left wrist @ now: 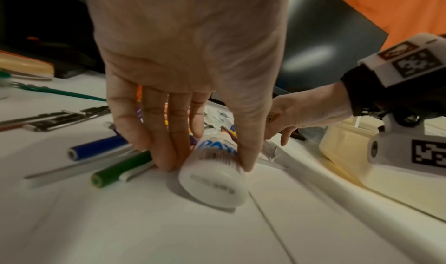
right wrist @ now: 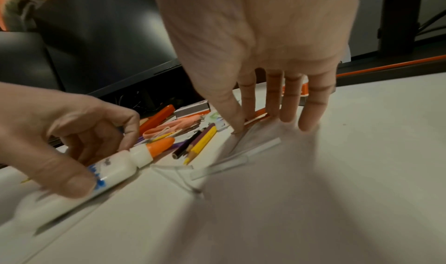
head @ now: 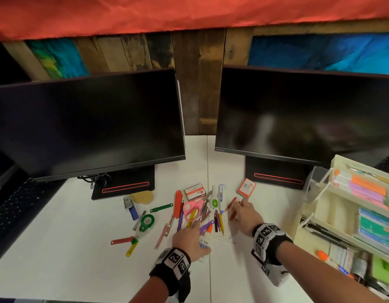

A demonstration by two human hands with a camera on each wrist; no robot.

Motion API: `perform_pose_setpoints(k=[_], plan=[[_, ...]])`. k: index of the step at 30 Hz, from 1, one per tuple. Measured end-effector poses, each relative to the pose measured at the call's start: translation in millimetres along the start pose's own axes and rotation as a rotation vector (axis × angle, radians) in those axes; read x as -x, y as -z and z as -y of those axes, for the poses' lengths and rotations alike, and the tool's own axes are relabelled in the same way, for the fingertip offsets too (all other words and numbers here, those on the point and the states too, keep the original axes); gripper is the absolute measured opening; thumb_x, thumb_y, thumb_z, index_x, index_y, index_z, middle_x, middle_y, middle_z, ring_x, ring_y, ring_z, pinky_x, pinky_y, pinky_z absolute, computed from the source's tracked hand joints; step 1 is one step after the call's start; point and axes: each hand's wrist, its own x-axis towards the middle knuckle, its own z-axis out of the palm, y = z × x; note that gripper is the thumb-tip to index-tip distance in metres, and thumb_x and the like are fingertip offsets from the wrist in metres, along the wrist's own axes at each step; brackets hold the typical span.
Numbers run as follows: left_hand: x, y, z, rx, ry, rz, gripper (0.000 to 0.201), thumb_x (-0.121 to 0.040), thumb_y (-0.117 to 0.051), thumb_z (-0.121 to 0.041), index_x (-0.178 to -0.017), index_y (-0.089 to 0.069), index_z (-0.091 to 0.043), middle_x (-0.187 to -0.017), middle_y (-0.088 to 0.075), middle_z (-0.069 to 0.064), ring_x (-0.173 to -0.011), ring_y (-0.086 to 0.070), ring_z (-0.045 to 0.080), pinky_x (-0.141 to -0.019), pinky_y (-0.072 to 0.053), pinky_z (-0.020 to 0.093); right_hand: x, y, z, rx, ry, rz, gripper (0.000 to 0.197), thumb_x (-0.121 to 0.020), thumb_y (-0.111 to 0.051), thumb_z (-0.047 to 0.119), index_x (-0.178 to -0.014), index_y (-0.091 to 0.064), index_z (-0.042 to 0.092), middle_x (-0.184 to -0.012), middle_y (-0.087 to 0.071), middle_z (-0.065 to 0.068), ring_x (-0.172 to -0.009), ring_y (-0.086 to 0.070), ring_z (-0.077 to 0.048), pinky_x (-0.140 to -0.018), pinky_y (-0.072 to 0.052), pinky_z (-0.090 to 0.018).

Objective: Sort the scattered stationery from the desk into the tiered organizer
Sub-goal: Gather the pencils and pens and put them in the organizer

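Observation:
My left hand grips a white glue bottle with an orange cap, which lies on its side on the white desk; thumb and fingers curl round its body. My right hand reaches forward with straight fingers, the fingertips down on the desk beside a red pencil and thin clear plastic strips. It holds nothing. The cream tiered organizer stands at the right edge with sticky notes and pads in its shelves.
Between the hands lies a pile: pink scissors, coloured pencils, a red cutter, a staples box, a red card box, and green correction tape. Two dark monitors stand behind it.

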Motion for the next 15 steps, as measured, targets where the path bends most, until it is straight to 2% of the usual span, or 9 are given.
perform_pose_setpoints(k=[2, 4, 9, 12, 15], plan=[[-1, 0, 4, -0.036, 0.001, -0.001, 0.064, -0.076, -0.064, -0.056, -0.12, -0.04, -0.017, -0.111, -0.064, 0.0, -0.099, -0.063, 0.022, -0.074, -0.049, 0.032, -5, 2, -2, -0.027, 0.02, -0.049, 0.034, -0.092, -0.048, 0.021, -0.126, -0.043, 0.018, -0.128, -0.038, -0.009, -0.117, -0.042, -0.027, -0.093, -0.047, -0.039], [-1, 1, 7, -0.092, 0.005, -0.01, 0.065, -0.076, -0.062, -0.059, -0.12, -0.042, -0.016, -0.11, -0.064, 0.001, -0.099, -0.064, 0.022, -0.075, -0.049, 0.032, -11, 5, 0, -0.005, 0.043, -0.053, 0.036, -0.091, -0.049, 0.017, -0.127, -0.044, 0.02, -0.132, -0.036, -0.009, -0.121, -0.04, -0.028, -0.095, -0.046, -0.039], [-11, 9, -7, -0.059, -0.006, -0.131, 0.06, -0.082, -0.045, -0.068, -0.114, -0.048, -0.017, -0.101, -0.064, 0.0, -0.093, -0.063, 0.02, -0.074, -0.047, 0.03, -21, 11, 10, 0.15, 0.053, -0.013, 0.032, -0.093, -0.046, 0.021, -0.125, -0.045, 0.018, -0.129, -0.036, -0.01, -0.12, -0.039, -0.028, -0.093, -0.044, -0.037], [-31, 10, -26, -0.132, -0.045, -0.195, 0.058, -0.09, -0.038, -0.061, -0.123, -0.048, -0.013, -0.113, -0.061, 0.005, -0.103, -0.061, 0.023, -0.083, -0.048, 0.035, -23, 13, 8, 0.227, 0.025, -0.007, 0.031, -0.092, -0.045, 0.018, -0.122, -0.046, 0.015, -0.13, -0.034, -0.012, -0.122, -0.035, -0.029, -0.093, -0.041, -0.038], [-45, 10, -43, -0.23, -0.005, -0.152, 0.053, -0.092, -0.038, -0.056, -0.115, -0.054, -0.011, -0.112, -0.062, 0.008, -0.105, -0.059, 0.026, -0.091, -0.042, 0.04, -23, 13, 4, 0.288, 0.01, 0.036, 0.033, -0.091, -0.045, 0.016, -0.124, -0.044, 0.014, -0.135, -0.031, -0.012, -0.127, -0.03, -0.029, -0.097, -0.037, -0.042]])
